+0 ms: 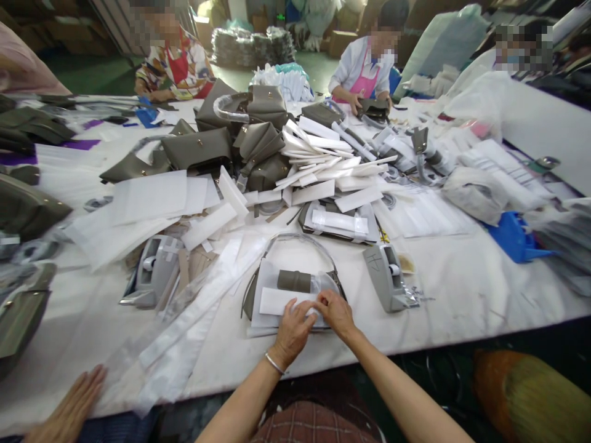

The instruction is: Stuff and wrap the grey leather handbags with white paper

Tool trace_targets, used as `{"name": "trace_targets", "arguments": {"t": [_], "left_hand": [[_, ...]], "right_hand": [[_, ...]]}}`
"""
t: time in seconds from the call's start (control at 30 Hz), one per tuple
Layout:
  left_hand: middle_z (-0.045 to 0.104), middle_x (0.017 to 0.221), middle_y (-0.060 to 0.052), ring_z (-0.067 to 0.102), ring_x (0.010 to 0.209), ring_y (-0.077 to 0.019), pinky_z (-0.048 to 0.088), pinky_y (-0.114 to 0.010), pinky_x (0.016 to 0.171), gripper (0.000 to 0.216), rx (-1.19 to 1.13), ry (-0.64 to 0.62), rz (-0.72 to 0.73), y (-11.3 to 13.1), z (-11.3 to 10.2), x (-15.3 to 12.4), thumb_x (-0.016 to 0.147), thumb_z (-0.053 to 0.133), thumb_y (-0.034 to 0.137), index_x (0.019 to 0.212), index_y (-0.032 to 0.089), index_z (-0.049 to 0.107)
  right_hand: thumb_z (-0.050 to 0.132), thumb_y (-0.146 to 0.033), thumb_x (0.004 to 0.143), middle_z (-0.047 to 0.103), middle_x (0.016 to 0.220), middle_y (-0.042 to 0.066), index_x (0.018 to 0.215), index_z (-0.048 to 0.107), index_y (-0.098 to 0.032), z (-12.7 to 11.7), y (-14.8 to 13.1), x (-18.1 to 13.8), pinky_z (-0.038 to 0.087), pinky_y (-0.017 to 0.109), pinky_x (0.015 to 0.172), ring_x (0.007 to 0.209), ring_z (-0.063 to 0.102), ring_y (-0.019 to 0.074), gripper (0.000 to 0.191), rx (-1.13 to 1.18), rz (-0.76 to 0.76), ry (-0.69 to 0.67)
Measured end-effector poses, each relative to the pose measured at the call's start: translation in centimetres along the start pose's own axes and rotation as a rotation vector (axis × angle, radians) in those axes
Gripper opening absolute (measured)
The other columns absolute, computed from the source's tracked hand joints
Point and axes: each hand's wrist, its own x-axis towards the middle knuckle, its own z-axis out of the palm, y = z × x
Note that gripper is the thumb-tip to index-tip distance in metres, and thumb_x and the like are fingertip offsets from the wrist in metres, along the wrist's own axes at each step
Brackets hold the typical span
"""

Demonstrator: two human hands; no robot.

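The long white surface [462, 295] is crowded from end to end, so the packing here looks well under way and nowhere near finished. At the far middle sits a heap of grey handbags [240, 138] with no wrapping on them, which I take to be the stock not yet done. Spilling from it toward the near side is a loose stack of white foam strips [318, 163], and to the left lie larger foam sheets [148, 197] and long clear plastic sleeves [194, 314], plenty of material left. One bag already bound in white wrapping [339, 223] lies flat beyond the work spot, apparently a finished piece. A grey tape dispenser [386, 277] stands just right of the work spot and another dispenser [154, 271] lies to its left.

At the near edge, directly before the person, lies the handbag in hand [295, 282], its curved handle arching away and its front partly covered in white foam. The left hand [292, 332] rests on a white foam strip [281, 301] laid across the bag, fingers bent down upon it. The right hand [336, 314] meets it at the strip's end, fingertips pinched together there; whether they grip tape or only the foam edge I cannot tell. This bag seems roughly half wrapped.

Another person's hand [69, 406] lies flat at the near left edge.
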Motion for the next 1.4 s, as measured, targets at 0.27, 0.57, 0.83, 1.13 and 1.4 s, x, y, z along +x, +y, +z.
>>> {"name": "trace_targets", "arguments": {"t": [0.27,0.57,0.83,1.13,1.4], "left_hand": [[0.068,0.112,-0.008,0.058,0.118,-0.0211,0.04,-0.046,0.11,0.023,0.022,-0.109,-0.098,2.4,0.0,-1.1,0.096,0.044,0.017,0.113,0.018,0.06],[0.068,0.111,-0.007,0.057,0.12,-0.0249,0.039,-0.053,0.112,0.02,-0.021,-0.11,-0.208,3.6,-0.4,-0.5,0.093,0.051,0.019,0.111,0.018,0.058],[0.067,0.114,-0.008,0.057,0.122,-0.0237,0.04,-0.054,0.112,0.022,-0.005,-0.119,-0.209,3.7,-0.6,-0.5,0.093,0.05,0.016,0.113,0.018,0.058],[0.067,0.118,-0.008,0.058,0.121,-0.0224,0.042,-0.052,0.112,0.022,0.065,-0.067,-0.157,2.8,0.3,-1.1,0.095,0.049,0.02,0.116,0.02,0.058],[0.068,0.119,-0.008,0.06,0.121,-0.023,0.046,-0.052,0.109,0.023,0.114,-0.066,-0.095,1.8,0.8,-1.9,0.097,0.05,0.024,0.118,0.021,0.059]], "right_hand": [[0.061,-0.037,0.088,0.069,0.079,0.001,0.091,0.061,-0.024,-0.5,0.0,1.6,0.039,0.03,0.062,0.074,0.065,0.02,0.013,-0.229,-0.066,-0.082],[0.056,-0.051,0.091,0.071,0.102,0.016,0.104,0.067,-0.014,-4.7,0.0,6.2,0.039,0.043,0.094,0.103,0.062,0.0298,0.041,-0.555,-0.522,-0.085],[0.045,-0.041,0.098,0.07,0.114,0.01,0.112,0.067,-0.02,-9.9,5.2,4.0,0.038,0.036,0.1,0.11,0.06,0.0224,0.034,-0.188,-0.484,0.198],[0.068,-0.063,0.062,0.074,0.092,0.011,0.09,0.073,-0.016,-15.4,20.5,-2.7,0.051,0.04,0.08,0.087,0.067,0.0267,0.055,0.597,0.347,0.224],[0.078,-0.056,0.052,0.072,0.076,0.006,0.08,0.075,-0.013,-14.6,19.2,-1.5,0.048,0.034,0.076,0.073,0.062,0.0196,0.051,0.846,0.353,0.213]]}}
